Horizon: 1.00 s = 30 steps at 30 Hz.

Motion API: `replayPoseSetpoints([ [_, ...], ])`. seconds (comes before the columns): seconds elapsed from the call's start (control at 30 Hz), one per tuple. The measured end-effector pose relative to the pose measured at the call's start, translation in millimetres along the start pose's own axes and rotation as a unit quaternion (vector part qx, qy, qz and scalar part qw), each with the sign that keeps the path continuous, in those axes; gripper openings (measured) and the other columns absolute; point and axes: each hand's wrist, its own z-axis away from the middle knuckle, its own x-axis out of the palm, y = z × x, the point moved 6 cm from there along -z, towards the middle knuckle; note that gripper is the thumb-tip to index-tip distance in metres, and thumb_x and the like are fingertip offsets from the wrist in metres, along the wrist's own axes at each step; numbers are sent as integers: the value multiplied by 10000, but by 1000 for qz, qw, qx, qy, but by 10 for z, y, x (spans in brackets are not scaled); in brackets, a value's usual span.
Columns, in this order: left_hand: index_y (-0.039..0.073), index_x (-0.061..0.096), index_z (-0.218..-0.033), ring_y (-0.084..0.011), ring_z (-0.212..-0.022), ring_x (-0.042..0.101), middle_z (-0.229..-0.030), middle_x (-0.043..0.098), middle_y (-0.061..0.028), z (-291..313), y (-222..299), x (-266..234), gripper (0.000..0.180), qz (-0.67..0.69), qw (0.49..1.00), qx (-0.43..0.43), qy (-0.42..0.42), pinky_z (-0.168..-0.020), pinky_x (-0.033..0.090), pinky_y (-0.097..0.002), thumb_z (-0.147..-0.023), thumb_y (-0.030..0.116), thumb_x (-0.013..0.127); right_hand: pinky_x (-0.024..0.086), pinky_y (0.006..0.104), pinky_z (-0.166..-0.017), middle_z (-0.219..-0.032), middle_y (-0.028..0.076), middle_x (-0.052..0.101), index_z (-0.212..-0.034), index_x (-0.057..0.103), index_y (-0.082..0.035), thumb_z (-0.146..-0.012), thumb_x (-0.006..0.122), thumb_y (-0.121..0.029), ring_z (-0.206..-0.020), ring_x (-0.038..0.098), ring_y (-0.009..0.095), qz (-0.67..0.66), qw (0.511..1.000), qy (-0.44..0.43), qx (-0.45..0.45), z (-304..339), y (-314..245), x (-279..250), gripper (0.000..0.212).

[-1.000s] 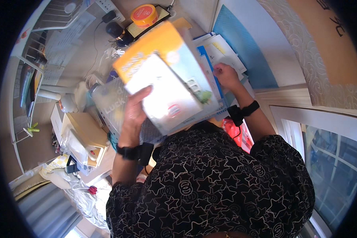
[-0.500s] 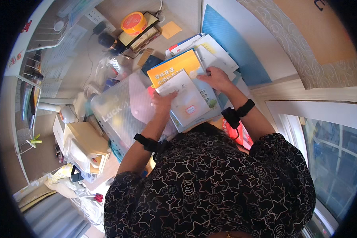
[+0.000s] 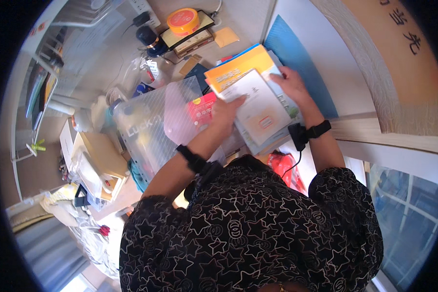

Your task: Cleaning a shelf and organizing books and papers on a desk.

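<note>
My left hand (image 3: pixel 224 117) grips the left side of a small stack of books, its thumb lying on top. On that stack is a thin white booklet (image 3: pixel 262 114) with a small red-edged label. Beneath it an orange-covered book (image 3: pixel 238 65) and a pale blue book (image 3: pixel 280 90) show at the far and right sides. My right hand (image 3: pixel 294 87) holds the stack's right edge, fingers bent around it. Left of the stack, a red-pink booklet (image 3: pixel 201 109) lies partly under my left forearm, beside a clear plastic file case (image 3: pixel 143 126).
Farther back are an orange round tub (image 3: pixel 183 22) on a dark flat box, a dark cup (image 3: pixel 150 39) and a yellow envelope (image 3: pixel 227 37). A blue ridged sheet (image 3: pixel 297 63) leans against the right wall. A cream box (image 3: pixel 100 158) stands at left; a red bag (image 3: pixel 287 170) lies near my body.
Both hands have carried the stack to the right, over the papers behind it. More of the red-pink booklet now shows on the left. The whole view has shifted slightly.
</note>
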Motion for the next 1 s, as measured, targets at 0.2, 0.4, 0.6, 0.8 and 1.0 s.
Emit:
replayPoseSetpoints([
  [0.2,0,323,-1293,-319,-1039,496,-1256,316,-225,-25,-180,228,908,-340,917,9,208,-839,478,-378,-584,284,815,408,427,-895,-1149,300,503,-1201,428,84,-800,557,-461,-1079,497,398,174,982,75,22,41,319,22,689],
  [0.4,-3,333,-1236,-279,-1079,470,-1063,510,-153,-186,-714,35,854,-77,973,-75,205,-918,410,-412,-584,256,820,399,458,-891,-1114,297,506,-1186,418,93,-808,527,-504,-1044,491,414,222,972,74,34,102,128,60,716],
  [0.6,-11,296,-1223,-282,-1115,450,-1088,514,-170,-119,-386,303,890,-208,943,-116,231,-880,433,-462,-594,359,806,386,425,-921,-1162,290,494,-1214,420,87,-824,514,-498,-1093,479,387,188,974,119,33,127,340,-9,709],
  [0.8,-5,159,-1319,-323,-1144,433,-1217,412,-187,-325,-673,112,1088,-51,959,-190,203,-918,413,-473,-553,391,823,392,370,-929,-1180,260,511,-1203,470,59,-850,552,-371,-1092,511,338,52,988,149,-6,412,410,-36,563],
  [1.0,-25,380,-1234,-278,-980,571,-1145,524,-148,-448,-592,378,830,254,955,-153,-27,-844,488,-406,-594,251,831,392,367,-930,-1186,248,513,-1204,467,60,-867,535,-355,-1076,521,332,11,985,170,21,447,639,-60,539],
])
